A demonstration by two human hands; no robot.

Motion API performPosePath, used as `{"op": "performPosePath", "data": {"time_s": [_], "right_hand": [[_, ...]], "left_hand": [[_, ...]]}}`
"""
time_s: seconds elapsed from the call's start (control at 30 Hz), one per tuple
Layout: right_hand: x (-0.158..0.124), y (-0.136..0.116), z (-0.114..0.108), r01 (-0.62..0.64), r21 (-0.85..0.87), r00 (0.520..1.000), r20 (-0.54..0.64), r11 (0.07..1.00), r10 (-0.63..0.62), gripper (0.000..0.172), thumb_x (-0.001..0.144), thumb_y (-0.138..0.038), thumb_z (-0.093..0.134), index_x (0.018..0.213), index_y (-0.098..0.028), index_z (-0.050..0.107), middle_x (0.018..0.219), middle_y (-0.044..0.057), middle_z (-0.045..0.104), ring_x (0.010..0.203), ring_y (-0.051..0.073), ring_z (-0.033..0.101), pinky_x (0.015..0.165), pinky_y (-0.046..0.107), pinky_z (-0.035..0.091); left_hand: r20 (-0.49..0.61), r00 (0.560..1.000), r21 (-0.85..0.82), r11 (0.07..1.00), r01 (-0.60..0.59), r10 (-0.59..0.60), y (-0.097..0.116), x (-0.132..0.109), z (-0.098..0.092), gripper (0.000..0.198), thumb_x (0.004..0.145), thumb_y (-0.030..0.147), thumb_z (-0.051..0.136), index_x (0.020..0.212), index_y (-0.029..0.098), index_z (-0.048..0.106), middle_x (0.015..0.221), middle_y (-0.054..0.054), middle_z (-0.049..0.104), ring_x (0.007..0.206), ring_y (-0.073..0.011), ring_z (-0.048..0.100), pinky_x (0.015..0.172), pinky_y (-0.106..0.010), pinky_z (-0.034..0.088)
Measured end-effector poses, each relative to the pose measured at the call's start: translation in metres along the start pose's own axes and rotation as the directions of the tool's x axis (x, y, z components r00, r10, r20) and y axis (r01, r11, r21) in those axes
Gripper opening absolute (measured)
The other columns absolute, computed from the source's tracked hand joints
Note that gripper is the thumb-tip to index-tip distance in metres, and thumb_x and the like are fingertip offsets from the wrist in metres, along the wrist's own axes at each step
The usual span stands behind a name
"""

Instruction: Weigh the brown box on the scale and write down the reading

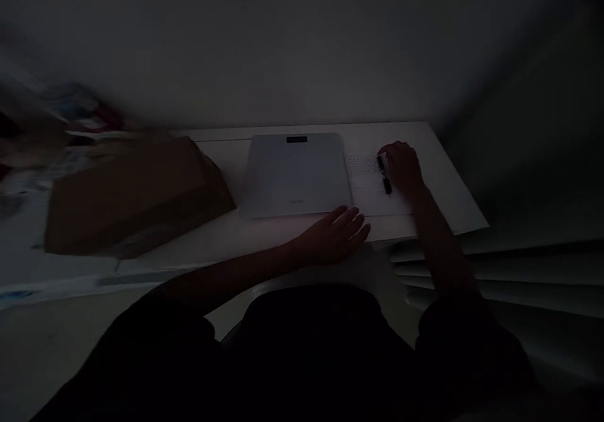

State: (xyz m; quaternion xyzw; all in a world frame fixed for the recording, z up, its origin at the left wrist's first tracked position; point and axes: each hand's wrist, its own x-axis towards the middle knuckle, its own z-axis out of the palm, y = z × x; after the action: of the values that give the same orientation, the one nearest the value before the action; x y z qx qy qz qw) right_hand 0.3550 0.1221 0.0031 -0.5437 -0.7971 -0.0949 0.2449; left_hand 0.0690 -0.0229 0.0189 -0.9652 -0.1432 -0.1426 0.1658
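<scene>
The picture is very dark. My left hand [333,236] lies at the table's front edge, palm down and fingers spread. Its fingertips are by the lower right corner of a flat white scale [297,173] with a small dark display. My right hand [403,165] is over a printed sheet of paper [368,199] to the right of the scale. Its fingers are curled at the upper end of a short pen-like thing [387,185], black at both ends with a pale middle. How firmly they grip it is hard to make out.
A brown cardboard box [127,189] stands on the left of the white table [212,239]. Blurred clutter [85,111] lies behind it. A plain wall [292,44] rises behind the table, and pale ridged folds [500,271] hang at the right.
</scene>
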Motion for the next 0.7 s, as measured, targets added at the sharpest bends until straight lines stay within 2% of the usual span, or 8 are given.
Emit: {"op": "performPosePath", "data": {"time_s": [0.1, 0.2, 0.27, 0.33, 0.47, 0.57, 0.63, 0.7], "right_hand": [[0.001, -0.001, 0.002, 0.049, 0.052, 0.998, -0.037, 0.997, -0.047, 0.031, 0.096, -0.013, 0.035, 0.099, -0.015, 0.065, 0.099, 0.012, 0.060, 0.098, 0.031, 0.054, 0.087, 0.044, 0.042], [0.004, -0.005, 0.002, 0.109, 0.084, 0.990, -0.101, 0.991, -0.100, 0.031, 0.093, -0.016, 0.034, 0.094, -0.016, 0.065, 0.094, 0.011, 0.062, 0.092, 0.030, 0.055, 0.082, 0.044, 0.043], [0.009, -0.013, -0.002, 0.168, 0.084, 0.979, -0.129, 0.982, -0.157, 0.030, 0.091, -0.018, 0.035, 0.092, -0.017, 0.065, 0.091, 0.011, 0.061, 0.089, 0.030, 0.055, 0.081, 0.044, 0.045], [0.015, -0.027, -0.006, 0.230, 0.104, 0.967, -0.139, 0.968, -0.215, 0.030, 0.091, -0.018, 0.034, 0.093, -0.016, 0.064, 0.089, 0.012, 0.058, 0.089, 0.031, 0.055, 0.082, 0.045, 0.046], [0.027, -0.082, -0.014, 0.286, 0.253, 0.957, -0.131, 0.924, -0.260, 0.034, 0.097, -0.020, 0.030, 0.101, -0.017, 0.063, 0.100, 0.014, 0.058, 0.100, 0.031, 0.056, 0.089, 0.046, 0.048], [0.036, -0.140, -0.012, 0.278, 0.403, 0.960, -0.105, 0.872, -0.258, 0.038, 0.104, -0.030, 0.028, 0.116, -0.018, 0.062, 0.110, 0.015, 0.060, 0.110, 0.031, 0.056, 0.097, 0.047, 0.047], [0.043, -0.180, -0.004, 0.287, 0.527, 0.956, -0.107, 0.800, -0.273, 0.043, 0.108, -0.040, 0.027, 0.128, -0.018, 0.058, 0.124, 0.014, 0.057, 0.119, 0.031, 0.053, 0.103, 0.048, 0.046], [0.051, -0.218, 0.008, 0.288, 0.659, 0.948, -0.091, 0.695, -0.306, 0.052, 0.110, -0.054, 0.025, 0.139, -0.019, 0.051, 0.135, 0.014, 0.051, 0.128, 0.030, 0.048, 0.105, 0.047, 0.046]], "left_hand": [[-0.112, 0.984, 0.052, 0.988, 0.145, -0.139, -0.008, -0.044, -0.023, 0.039, 0.101, 0.028, 0.051, 0.136, 0.011, 0.055, 0.136, -0.016, 0.058, 0.131, -0.0309, 0.053, 0.111, -0.048, 0.041], [-0.181, 0.932, 0.101, 0.936, 0.336, -0.315, -0.017, -0.090, -0.049, 0.041, 0.095, 0.021, 0.056, 0.134, 0.014, 0.052, 0.131, -0.013, 0.062, 0.126, -0.0297, 0.057, 0.105, -0.045, 0.047], [-0.193, 0.858, 0.123, 0.856, 0.502, -0.476, -0.021, -0.120, -0.067, 0.047, 0.090, 0.016, 0.058, 0.136, 0.017, 0.049, 0.128, -0.010, 0.064, 0.123, -0.0281, 0.059, 0.099, -0.042, 0.051], [-0.266, 0.758, 0.147, 0.752, 0.643, -0.596, -0.023, -0.150, -0.082, 0.049, 0.086, 0.013, 0.059, 0.134, 0.019, 0.050, 0.124, -0.007, 0.066, 0.119, -0.0256, 0.062, 0.099, -0.039, 0.053], [-0.491, 0.573, 0.225, 0.540, 0.811, -0.656, -0.025, -0.212, -0.101, 0.043, 0.081, 0.013, 0.059, 0.124, 0.015, 0.055, 0.114, -0.010, 0.068, 0.109, -0.0268, 0.065, 0.097, -0.043, 0.052], [-0.686, 0.373, 0.130, 0.400, 0.907, -0.625, -0.033, -0.260, -0.102, 0.040, 0.087, 0.027, 0.054, 0.124, 0.011, 0.058, 0.116, -0.015, 0.064, 0.109, -0.0271, 0.063, 0.091, -0.042, 0.054], [-0.738, 0.171, -0.104, 0.361, 0.927, -0.653, -0.043, -0.290, -0.099, 0.047, 0.089, 0.035, 0.048, 0.128, 0.008, 0.053, 0.122, -0.017, 0.060, 0.113, -0.0243, 0.062, 0.090, -0.038, 0.054], [-0.725, -0.064, -0.344, 0.281, 0.896, -0.685, -0.055, -0.314, -0.095, 0.059, 0.080, 0.041, 0.048, 0.127, 0.007, 0.049, 0.124, -0.018, 0.059, 0.115, -0.0240, 0.060, 0.092, -0.040, 0.053]]}}
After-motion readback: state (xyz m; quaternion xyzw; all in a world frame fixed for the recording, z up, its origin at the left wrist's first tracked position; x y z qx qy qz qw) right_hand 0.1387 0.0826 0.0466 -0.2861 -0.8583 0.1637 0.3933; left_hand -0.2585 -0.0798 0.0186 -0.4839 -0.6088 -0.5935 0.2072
